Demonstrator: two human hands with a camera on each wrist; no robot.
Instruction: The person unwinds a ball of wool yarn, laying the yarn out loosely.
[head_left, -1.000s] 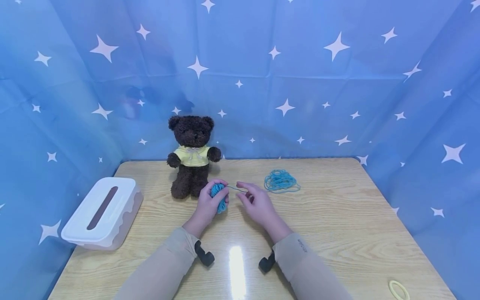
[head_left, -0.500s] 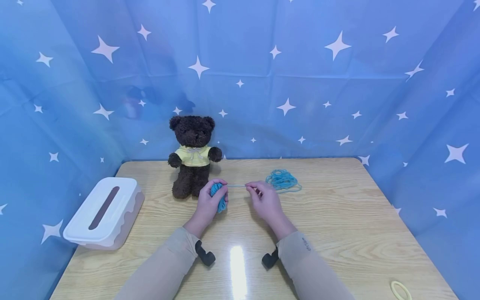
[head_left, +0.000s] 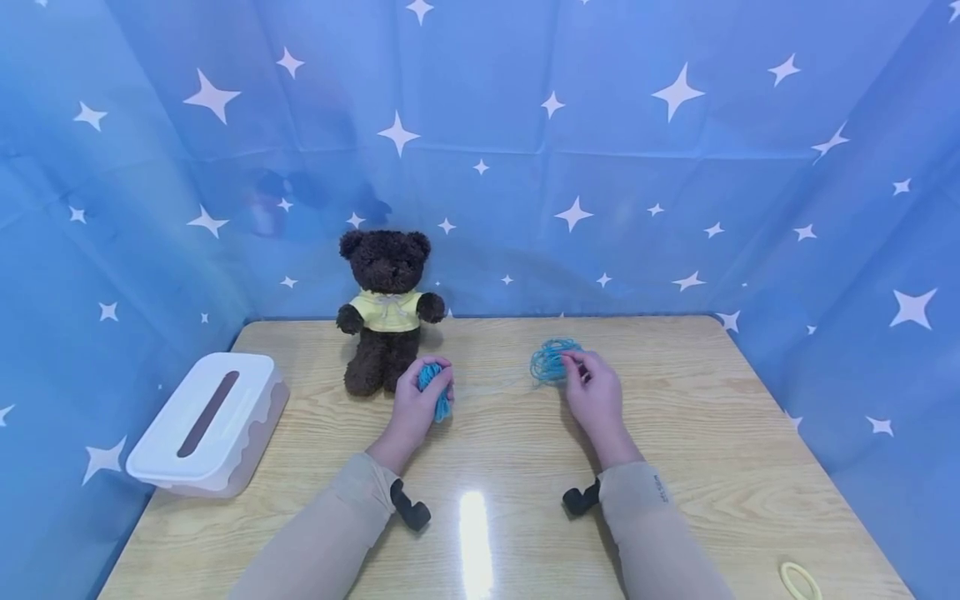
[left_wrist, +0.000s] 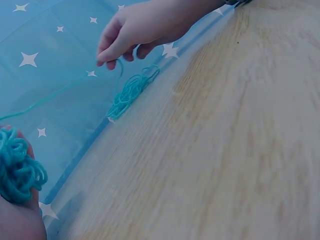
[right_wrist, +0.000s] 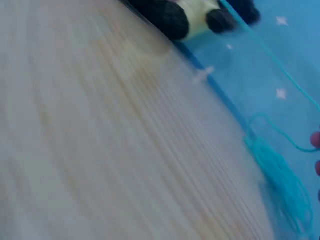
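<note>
My left hand (head_left: 415, 406) grips a bundle of teal yarn (head_left: 433, 392), its loops poking out past the thumb; in the left wrist view the bundle (left_wrist: 19, 167) bulges at the lower left. My right hand (head_left: 595, 397) pinches a strand between thumb and fingertips, raised above the table. That strand (left_wrist: 47, 99) stretches from the bundle across to the right fingers, then drops to a loose pile of the same yarn (head_left: 551, 360) lying on the table. In the right wrist view the strand (right_wrist: 272, 56) crosses the upper right, with only fingertips visible at the edge.
A dark brown teddy bear (head_left: 387, 312) in a yellow top stands behind my left hand. At the left is a white lidded box (head_left: 206, 421) with a slot. A pale yellow ring (head_left: 800, 581) lies near the front right of the wooden table (head_left: 720, 450). A starry blue curtain (head_left: 510, 242) hangs behind.
My right hand has moved right, away from the left, drawing the strand out and now overlapping the yarn pile. The left hand stays almost in place, gripping the bundle.
</note>
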